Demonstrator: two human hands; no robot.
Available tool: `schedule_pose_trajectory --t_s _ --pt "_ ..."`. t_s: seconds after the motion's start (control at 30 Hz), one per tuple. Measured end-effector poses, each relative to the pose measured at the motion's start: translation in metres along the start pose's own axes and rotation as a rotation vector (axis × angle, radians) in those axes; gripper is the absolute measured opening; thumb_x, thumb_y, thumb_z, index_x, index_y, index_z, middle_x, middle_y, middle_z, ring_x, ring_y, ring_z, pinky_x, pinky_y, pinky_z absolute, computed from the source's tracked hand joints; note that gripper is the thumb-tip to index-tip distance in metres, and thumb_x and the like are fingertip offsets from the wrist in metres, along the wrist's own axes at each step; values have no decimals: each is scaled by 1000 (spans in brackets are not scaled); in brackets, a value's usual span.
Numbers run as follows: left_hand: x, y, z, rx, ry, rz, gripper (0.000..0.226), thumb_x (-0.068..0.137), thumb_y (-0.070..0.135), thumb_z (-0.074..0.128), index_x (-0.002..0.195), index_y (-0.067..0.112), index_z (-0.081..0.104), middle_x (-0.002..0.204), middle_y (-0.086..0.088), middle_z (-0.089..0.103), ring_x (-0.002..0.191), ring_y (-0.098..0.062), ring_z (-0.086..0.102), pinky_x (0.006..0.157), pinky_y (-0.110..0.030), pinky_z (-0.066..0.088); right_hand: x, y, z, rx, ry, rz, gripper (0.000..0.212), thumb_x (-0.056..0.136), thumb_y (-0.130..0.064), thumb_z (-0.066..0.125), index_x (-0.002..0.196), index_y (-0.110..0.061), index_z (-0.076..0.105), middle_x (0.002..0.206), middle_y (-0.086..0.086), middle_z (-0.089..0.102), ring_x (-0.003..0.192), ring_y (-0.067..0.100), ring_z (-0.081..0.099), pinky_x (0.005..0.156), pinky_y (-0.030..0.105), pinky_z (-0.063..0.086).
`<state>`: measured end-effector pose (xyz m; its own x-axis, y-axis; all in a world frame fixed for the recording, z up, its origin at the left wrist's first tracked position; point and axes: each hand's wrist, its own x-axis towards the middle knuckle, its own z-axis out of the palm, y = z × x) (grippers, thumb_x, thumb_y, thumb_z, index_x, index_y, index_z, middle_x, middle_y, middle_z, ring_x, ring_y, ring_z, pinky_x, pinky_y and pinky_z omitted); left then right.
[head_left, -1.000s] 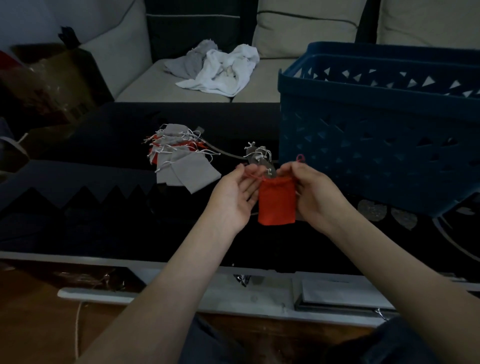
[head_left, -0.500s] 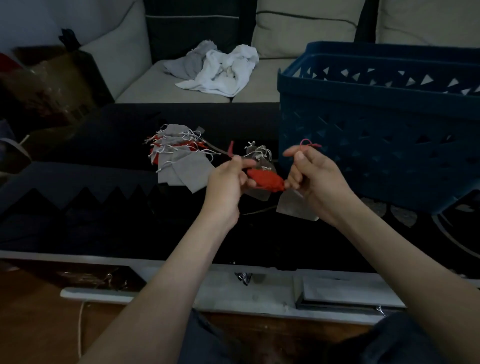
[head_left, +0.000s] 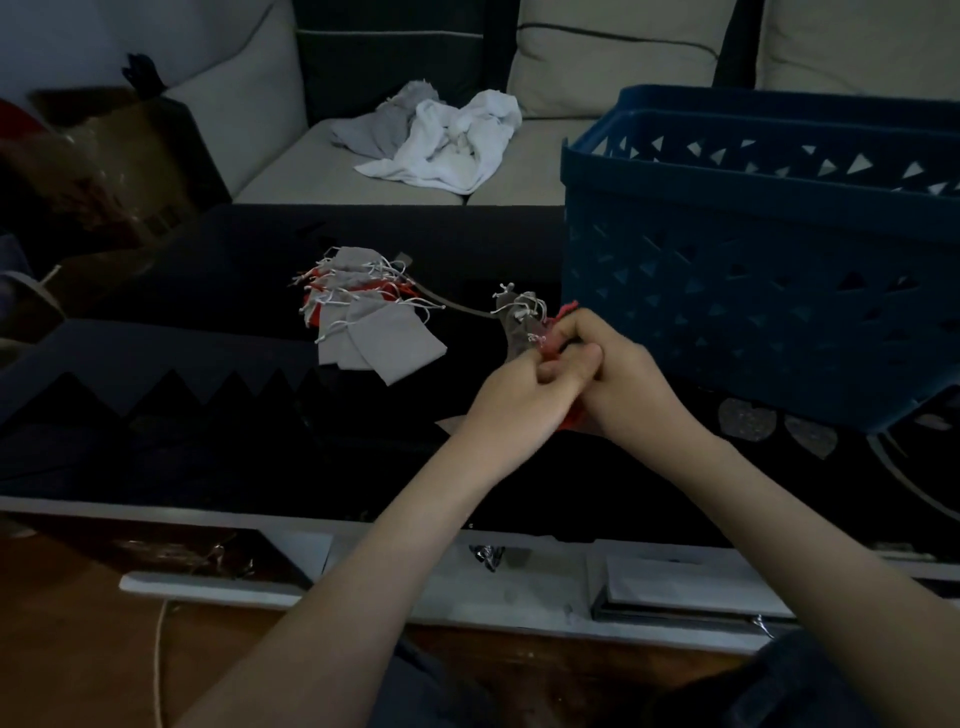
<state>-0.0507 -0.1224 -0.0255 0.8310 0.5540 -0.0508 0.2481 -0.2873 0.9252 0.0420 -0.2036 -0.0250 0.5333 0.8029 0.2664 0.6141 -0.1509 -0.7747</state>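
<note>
Hands: left hand (head_left: 511, 387) and right hand (head_left: 621, 374) pressed together, both clamped on the red pouch (head_left: 551, 340).
Pouch: bunched above the counter's (head_left: 208, 395) middle, just beside the blue basket (head_left: 727, 291).
Risk: the drawstring (head_left: 567, 308) may slip out of the crowded grip, leaving the mouth loose.

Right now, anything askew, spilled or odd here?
Nothing spilled or damaged. The pouch pile lies fanned unevenly, drawstrings tangled; crumpled cloths sit loose on the sofa. Left hand and right hand grip the red pouch.
</note>
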Motion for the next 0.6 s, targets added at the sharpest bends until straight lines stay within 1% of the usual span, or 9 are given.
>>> schedule_pose_trajectory --t_s 0.03,0.07,0.13,0.23,0.33,0.37,0.43,0.5,0.6 --pt "-1 0 0 60 30 11 57 85 67 43 100 16 65 97 -2 68 96 -18 64 88 -36 50 -1 0 0 -38 -16 -7 19 88 -20 57 87 -37 50 71 -22 61 72 6 58 74 43 51" --pt "-2 1 -1 117 59 27 53 92 60 41 101 13 64 97 -4 68 96 -20 63 85 -34 48 -1 -1 0 -67 -26 -19 22 89 -19 55 90 -39 48 73 -21 62 74 7 60 77 46 50" --pt "-3 3 -3 182 85 63 47 101 43 33 98 8 64 96 -11 67 95 -23 62 78 -32 44 -1 -3 0 -89 -51 -49 24 92 -17 51 96 -39 44 76 -17 67 75 2 61 78 44 50" --pt "-3 5 -5 168 103 80 39 104 30 29 85 12 58 91 -15 65 93 -27 61 71 -30 38 0 -3 0 -55 -85 -75 32 93 -13 52 108 -37 38 72 -25 67 72 -8 56 75 30 45" --pt "-2 4 -6 154 129 86 36 103 25 32 84 9 58 82 -9 61 86 -26 59 69 -30 37 1 -3 -1 13 -90 -62 40 91 -8 54 114 -36 37 68 -21 65 72 -9 56 71 16 40" --pt "-1 4 -5 125 138 87 37 102 24 33 85 8 60 80 -8 60 81 -24 58 70 -31 39 0 -4 -2 36 -90 -62 39 92 -7 55 115 -35 39 67 -22 64 72 -9 57 71 12 40" --pt "1 2 -6 53 164 84 36 102 24 35 82 10 61 74 -4 59 75 -19 56 72 -33 42 0 -4 -3 86 -85 -61 33 92 -8 55 114 -32 48 69 -19 65 76 -7 59 74 10 42" --pt "3 1 -6 -14 185 71 36 101 24 37 75 15 60 67 0 57 70 -16 55 71 -33 42 1 -2 -2 148 -64 -52 27 94 -9 53 107 -32 57 74 -11 66 74 -2 61 75 16 46" --pt "3 -1 -7 -104 192 56 45 101 22 39 60 23 56 54 8 56 61 -10 55 70 -31 44 3 -1 -2 202 -33 -10 32 95 -8 48 97 -36 63 74 -2 65 65 1 58 69 19 48"
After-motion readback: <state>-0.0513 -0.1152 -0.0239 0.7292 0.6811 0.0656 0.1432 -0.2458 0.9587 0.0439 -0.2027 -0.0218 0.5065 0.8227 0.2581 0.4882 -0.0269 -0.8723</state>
